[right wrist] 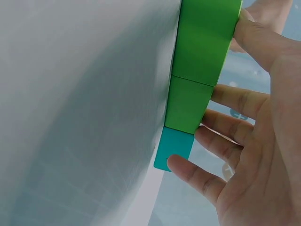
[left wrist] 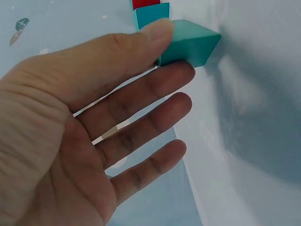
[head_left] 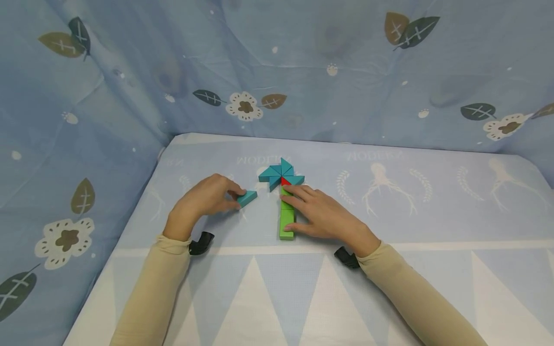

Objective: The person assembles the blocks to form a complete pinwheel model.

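In the head view my left hand (head_left: 209, 196) pinches a teal triangular block (head_left: 248, 198) between thumb and index finger. The other three fingers stay spread in the left wrist view. Right of it on the table lies a pinwheel of teal triangular blocks (head_left: 275, 172) with a red block (head_left: 285, 181) at its lower side. Green blocks (head_left: 286, 222) run from the red block toward me as a straight stem. My right hand (head_left: 324, 214) touches this stem with thumb and fingertips, its fingers spread and nearly straight in the right wrist view.
A pale blue and white patterned cloth (head_left: 285, 288) covers the table. Blue leaf-print fabric (head_left: 303, 62) hangs behind it and at the left side. Black curved pieces (head_left: 201, 243) show beside both wrists.
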Motion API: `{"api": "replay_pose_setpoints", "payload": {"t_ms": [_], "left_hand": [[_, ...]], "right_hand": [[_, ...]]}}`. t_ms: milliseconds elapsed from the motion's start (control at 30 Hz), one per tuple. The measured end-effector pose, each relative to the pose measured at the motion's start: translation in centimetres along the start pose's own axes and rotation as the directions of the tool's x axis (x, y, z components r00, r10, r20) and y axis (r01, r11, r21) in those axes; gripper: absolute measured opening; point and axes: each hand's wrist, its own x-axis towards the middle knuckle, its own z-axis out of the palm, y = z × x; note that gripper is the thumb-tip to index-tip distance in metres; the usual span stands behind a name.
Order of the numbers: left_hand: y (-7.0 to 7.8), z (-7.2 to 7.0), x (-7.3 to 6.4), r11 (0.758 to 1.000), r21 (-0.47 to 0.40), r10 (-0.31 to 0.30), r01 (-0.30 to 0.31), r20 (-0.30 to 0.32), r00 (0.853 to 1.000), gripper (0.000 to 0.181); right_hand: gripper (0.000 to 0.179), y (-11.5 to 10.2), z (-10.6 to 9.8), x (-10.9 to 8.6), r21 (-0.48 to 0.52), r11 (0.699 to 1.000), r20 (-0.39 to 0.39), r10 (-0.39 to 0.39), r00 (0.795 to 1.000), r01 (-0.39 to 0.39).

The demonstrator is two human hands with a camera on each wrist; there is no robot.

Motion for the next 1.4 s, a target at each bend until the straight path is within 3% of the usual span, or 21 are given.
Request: {"api": "replay_pose_setpoints", "payload": {"t_ms": [267,567,900,1233,1400], "left_hand": [[0.1,0.1,0.1,0.999,0.017,0.049,-0.049,0.009,0.999,0.038],[0.4,0.2,0.2,1.0,0.016,0.003,-0.003,0.004,1.0,0.038],[1.1,1.0,0.6,0.999,0.033,0.017,-0.018,0.032,0.999,0.037],[1.9,1.6,1.0,0.997,0.017,0.079,-0.079,-0.01,0.997,0.034],[2.5,2.1,1.4,0.996,0.051,0.076,-0.075,-0.027,0.997,0.037]], "right_hand": [[0.073,0.0,0.1,0.0,0.01,1.0,-0.002,0.005,1.0,-0.005],[0.072,-0.1,0.0,-0.1,0.034,0.999,-0.016,-0.001,1.0,0.002],[0.073,0.0,0.1,-0.1,0.029,1.0,-0.009,0.002,1.0,-0.001],[0.073,0.0,0.1,0.1,0.023,1.0,0.001,-0.001,1.0,0.001],[0.073,0.0,0.1,0.0,0.019,1.0,-0.008,-0.003,1.0,0.004]]}}
